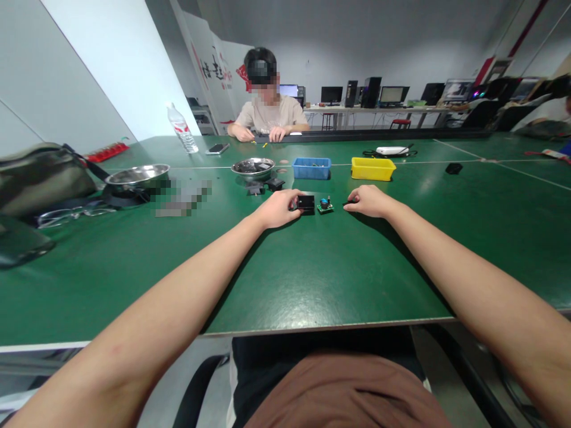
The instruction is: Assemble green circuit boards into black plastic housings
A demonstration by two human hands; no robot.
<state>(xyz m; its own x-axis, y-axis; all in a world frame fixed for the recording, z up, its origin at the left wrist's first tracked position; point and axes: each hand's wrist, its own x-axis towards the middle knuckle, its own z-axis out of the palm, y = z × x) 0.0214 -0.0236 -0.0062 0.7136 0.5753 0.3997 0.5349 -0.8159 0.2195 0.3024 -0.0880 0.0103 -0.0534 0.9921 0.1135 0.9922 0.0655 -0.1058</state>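
My left hand [281, 209] is closed on a black box-shaped housing [306, 204], its open side facing me. Just right of the housing a small green circuit board [325, 206] with a blue round component lies on the table. My right hand [368, 201] pinches a thin dark piece [350, 203] close to the tabletop; most of it is hidden by the fingers. Behind my left hand lie small black parts [256, 189] and another black part [275, 183].
On the green table [294, 273], a blue bin [311, 168], a yellow bin [373, 169] and a metal bowl [253, 169] stand beyond my hands. Left are a second bowl [138, 175], glasses [75, 215] and a bottle [182, 128]. A person [270, 110] sits opposite.
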